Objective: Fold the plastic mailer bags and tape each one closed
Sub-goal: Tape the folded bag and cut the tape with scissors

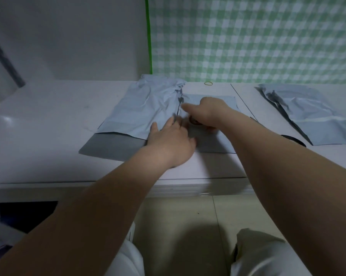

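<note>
I cannot see where the smeared fingertips of the left hand [168, 142] and the right hand [210, 110] meet the flat grey-blue plastic mailer bag [212, 144], much of which lies hidden beneath them. Under the right palm a dark brownish round thing [195, 122] peeks out; I cannot tell what it is, or whether the fingers grip it. The right forearm covers most of a black round object [295, 138]. The crumpled grey-blue mailer bag [317, 120] at right is cut by the frame edge. I cannot identify the small yellowish ring [208, 83] near the wall. A dark slanted bar [6, 62] at left is blurred.
</note>
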{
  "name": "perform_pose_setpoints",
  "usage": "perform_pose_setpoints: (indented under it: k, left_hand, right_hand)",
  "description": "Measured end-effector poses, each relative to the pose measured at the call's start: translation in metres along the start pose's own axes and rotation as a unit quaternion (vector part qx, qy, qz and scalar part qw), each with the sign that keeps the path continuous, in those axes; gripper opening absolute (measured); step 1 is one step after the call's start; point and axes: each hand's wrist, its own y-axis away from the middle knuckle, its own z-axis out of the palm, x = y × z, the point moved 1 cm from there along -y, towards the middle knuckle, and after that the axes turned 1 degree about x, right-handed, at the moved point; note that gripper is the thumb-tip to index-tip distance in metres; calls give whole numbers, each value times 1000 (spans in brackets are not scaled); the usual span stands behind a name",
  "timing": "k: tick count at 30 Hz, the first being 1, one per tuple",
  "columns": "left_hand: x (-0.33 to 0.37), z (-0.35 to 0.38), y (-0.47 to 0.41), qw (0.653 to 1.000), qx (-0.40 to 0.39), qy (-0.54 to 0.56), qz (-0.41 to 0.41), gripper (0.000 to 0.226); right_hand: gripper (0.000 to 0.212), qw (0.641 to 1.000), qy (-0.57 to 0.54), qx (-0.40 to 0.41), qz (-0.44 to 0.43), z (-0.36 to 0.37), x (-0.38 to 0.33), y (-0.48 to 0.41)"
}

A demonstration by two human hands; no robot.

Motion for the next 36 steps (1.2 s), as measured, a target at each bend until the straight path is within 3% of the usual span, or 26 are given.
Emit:
perform_pose_setpoints:
  k: [3, 6, 17, 22, 30, 36]
  left_hand:
    - [3, -2, 1, 1000, -7, -17, -11, 62]
    - [7, -1, 2, 1000, -1, -19, -22, 64]
    - [12, -1, 5, 998, -8, -28, -49, 68]
    - [12, -2, 5, 998, -19, -20, -52, 68]
    - [12, -1, 5, 998, -22, -23, -49, 67]
    - [13, -1, 4, 998, -24, -26, -53, 66]
  right_hand:
    - [42, 992, -128, 5, -1, -3, 13, 3]
    - [45, 971, -239, 11, -5, 1, 26, 5]
    - [47, 952, -302, 53, -13, 8, 31, 1]
    - [41, 960, -273, 57, -10, 5, 33, -2]
    - [27, 995, -83, 47, -6, -16, 34, 1]
    - [47, 995, -68, 67, -25, -18, 37, 3]
